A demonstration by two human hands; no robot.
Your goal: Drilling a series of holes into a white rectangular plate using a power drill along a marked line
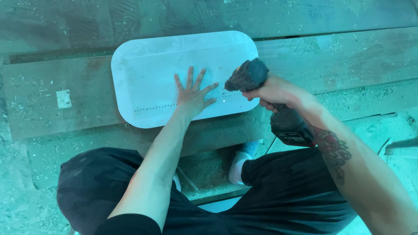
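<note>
A white rounded-corner panel (148, 65) lies flat on wooden boards. A row of small holes runs along its near edge. My left hand (193, 93) presses flat on the panel, fingers spread. My right hand (274, 92) grips a dark cordless drill (246, 76), its nose pointed at the panel near the right end of the hole row, just right of my left fingers. The drill's battery base (291, 130) hangs below my wrist.
Wide wooden planks (339, 56) strewn with shavings lie under and behind the panel. A small pale square piece (63, 99) sits on the plank at left. My legs in dark trousers (278, 191) and a white shoe (240, 163) are below, on a sawdust-covered floor.
</note>
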